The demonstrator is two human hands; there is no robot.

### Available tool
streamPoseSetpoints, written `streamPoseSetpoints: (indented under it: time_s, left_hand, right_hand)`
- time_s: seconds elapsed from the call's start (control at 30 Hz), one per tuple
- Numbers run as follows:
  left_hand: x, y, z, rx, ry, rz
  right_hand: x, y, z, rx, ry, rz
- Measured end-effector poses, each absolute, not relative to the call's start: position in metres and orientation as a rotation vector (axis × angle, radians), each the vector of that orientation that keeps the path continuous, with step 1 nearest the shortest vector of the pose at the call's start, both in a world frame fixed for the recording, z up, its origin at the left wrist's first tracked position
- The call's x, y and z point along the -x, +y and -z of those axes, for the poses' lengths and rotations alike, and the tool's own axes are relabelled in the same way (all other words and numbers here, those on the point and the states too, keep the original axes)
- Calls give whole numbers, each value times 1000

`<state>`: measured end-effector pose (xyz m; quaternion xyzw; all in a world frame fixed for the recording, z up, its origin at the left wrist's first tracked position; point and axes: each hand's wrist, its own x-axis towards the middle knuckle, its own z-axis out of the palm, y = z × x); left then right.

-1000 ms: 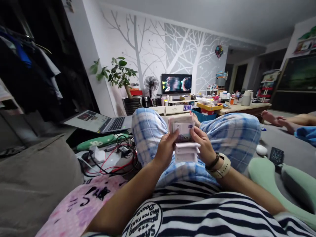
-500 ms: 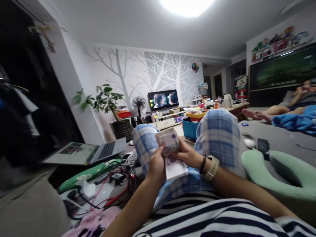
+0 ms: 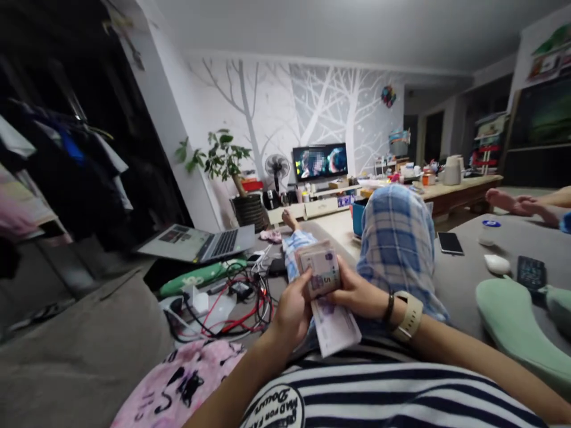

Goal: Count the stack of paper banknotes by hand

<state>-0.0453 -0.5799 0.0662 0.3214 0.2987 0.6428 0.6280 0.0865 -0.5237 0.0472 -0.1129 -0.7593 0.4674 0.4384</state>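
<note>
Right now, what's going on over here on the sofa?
A person lying back in a striped shirt and blue plaid trousers is handling a stack of banknotes with both hands. The left hand grips its near edge, thumb on the top note, while the right hand, with a watch on its wrist, supports it from behind. Some notes hang folded down toward the lap. An open laptop and tangled cables sit to the left; a television plays across the room.
</note>
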Motion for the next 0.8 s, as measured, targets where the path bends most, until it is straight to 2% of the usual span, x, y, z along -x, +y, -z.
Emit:
streamPoseSetpoints:
  time_s: [0.3,0.63,0.8]
  left_hand:
    - [20,-580,-57,-849,610,-1645]
    - [19,-562,-81,-845,528,-1579]
    - [35,-575,-66,-777,696,-1559]
  right_hand:
    - [-96,-534,-46,293,-1809,-926]
    - [-95,-530,-47,249,-1639,-1110]
    - [-99,-537,-41,442,-1665,-971]
